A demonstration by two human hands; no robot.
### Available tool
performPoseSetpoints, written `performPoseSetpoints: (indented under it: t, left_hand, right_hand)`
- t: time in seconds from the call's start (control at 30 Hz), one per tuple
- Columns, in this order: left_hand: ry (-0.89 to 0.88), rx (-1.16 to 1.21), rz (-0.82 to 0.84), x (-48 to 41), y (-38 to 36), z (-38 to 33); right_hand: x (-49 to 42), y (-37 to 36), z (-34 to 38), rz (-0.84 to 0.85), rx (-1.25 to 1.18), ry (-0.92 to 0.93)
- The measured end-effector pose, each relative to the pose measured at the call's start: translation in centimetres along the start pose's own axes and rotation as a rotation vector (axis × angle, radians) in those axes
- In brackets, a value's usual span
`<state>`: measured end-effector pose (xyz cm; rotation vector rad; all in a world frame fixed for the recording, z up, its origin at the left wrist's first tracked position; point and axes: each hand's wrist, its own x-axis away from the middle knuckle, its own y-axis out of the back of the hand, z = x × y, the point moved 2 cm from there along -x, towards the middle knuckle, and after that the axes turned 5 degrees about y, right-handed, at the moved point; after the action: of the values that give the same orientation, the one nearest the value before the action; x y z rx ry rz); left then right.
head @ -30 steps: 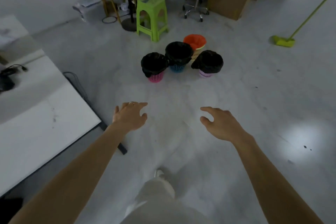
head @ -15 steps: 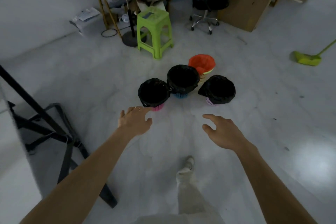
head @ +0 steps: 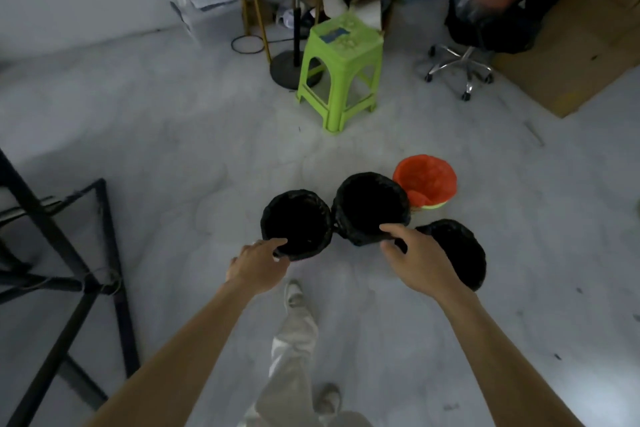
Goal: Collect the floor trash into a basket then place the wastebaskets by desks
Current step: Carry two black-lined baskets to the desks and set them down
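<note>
A: Head view looked down on four wastebaskets grouped on the pale floor (head: 166, 156). Which ones were the hands at?

B: The left hand (head: 258, 265) was at the near rim of the left black-lined basket (head: 296, 224), fingers bent toward the liner edge. Whether it had closed on the rim, I could not tell. The right hand (head: 420, 262) was at the near rim of the middle black-lined basket (head: 370, 208), thumb and fingers apart, curved over the edge; again I could not say whether it gripped.

A: And the other two?

B: The third black-lined basket (head: 460, 253) sat just right of the right hand, partly hidden by it. The orange-lined basket (head: 426, 180) stood behind, touching the middle one.

A: How were the left and middle ones placed?

B: Side by side, rims touching.

A: Anything else around?

B: A green stool (head: 341, 69) stood beyond the baskets, an office chair (head: 460, 66) and cardboard (head: 568, 59) to the far right, and a black table frame (head: 69, 253) at the left. The person's pale trousers and shoes showed between the arms.
</note>
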<state>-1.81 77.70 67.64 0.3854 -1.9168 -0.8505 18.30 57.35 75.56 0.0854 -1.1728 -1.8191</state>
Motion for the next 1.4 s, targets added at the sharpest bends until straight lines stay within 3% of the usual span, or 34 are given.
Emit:
performPoseSetpoints:
  t: [0.3, 0.47, 0.53, 0.63, 0.73, 0.87, 0.97, 1.13, 1.27, 1.4]
  left_hand:
    - [0.223, 0.224, 0.275, -23.4, -6.0, -2.1]
    - [0.262, 0.146, 0.451, -34.1, -14.5, 0.0]
    - [0.38, 0.179, 0.482, -36.9, -17.7, 1.7]
    - [0.588, 0.304, 0.514, -40.5, -22.5, 4.0]
    - [0.886, 0.664, 0.571, -42.7, -26.9, 5.6]
    - [1.092, 1.19, 0.416, -45.3, -29.6, 6.6]
    - [1.101, 1.34, 0.265, -46.4, -29.3, 7.1]
    - [1.012, 1.319, 0.174, -45.7, -23.2, 6.9]
    - [0.99, 1.063, 0.164, -42.1, -14.8, 6.1]
    - [0.969, 1.013, 0.12, -34.7, -3.8, 3.9]
  right_hand:
    - [-22.4, -7.4, -8.0, 0.037, -0.231, -0.268]
    - [-31.7, -18.1, -16.5, 0.083, -0.595, -0.726]
    - [-33.7, -23.0, -19.7, 0.138, -0.758, -0.931]
    - [-36.4, -28.7, -23.7, 0.164, -0.938, -1.085]
    - [-38.8, -33.0, -27.8, 0.063, -1.189, -1.201]
    - [-43.1, -35.1, -31.0, -0.265, -1.75, -1.28]
    - [-45.5, -34.9, -31.5, -0.378, -1.692, -1.294]
    - [-46.1, -30.2, -28.7, -0.396, -1.522, -1.282]
    - [-44.8, -23.9, -23.2, -0.193, -1.34, -1.272]
    - [-41.8, -15.0, -14.8, 0.024, -1.178, -1.189]
